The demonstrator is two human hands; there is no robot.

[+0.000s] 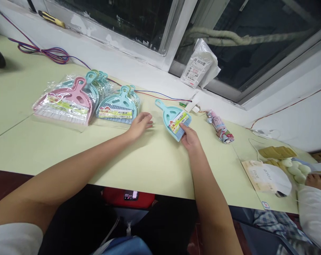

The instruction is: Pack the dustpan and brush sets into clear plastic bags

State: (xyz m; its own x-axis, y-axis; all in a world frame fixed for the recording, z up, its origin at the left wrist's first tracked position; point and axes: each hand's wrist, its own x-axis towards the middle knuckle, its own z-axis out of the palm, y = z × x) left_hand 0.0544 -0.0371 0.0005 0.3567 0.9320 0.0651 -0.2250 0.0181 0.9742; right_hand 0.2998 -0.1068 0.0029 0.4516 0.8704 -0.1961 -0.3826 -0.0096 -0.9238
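Observation:
My right hand (191, 138) grips a small light-blue dustpan and brush set (173, 118) by its brush end, thumb on the printed label and the handle pointing away to the upper left. To its left, my left hand (141, 125) hovers low over the table with fingers loosely stretched, holding nothing I can make out. Just beyond it lie blue dustpan sets (118, 106) stacked in clear plastic. Further left, a larger pink dustpan set (66, 102) lies bagged in front of more blue ones (93, 79).
A rolled cloth bundle (220, 127) lies right of my hand. Coiled wires (54, 55) run along the wall, and a screwdriver (51, 18) rests on the sill beside the window. A plastic packet (199, 65) leans there. At far right, a co-worker's hand (318, 181) is near soft pale items (296, 170).

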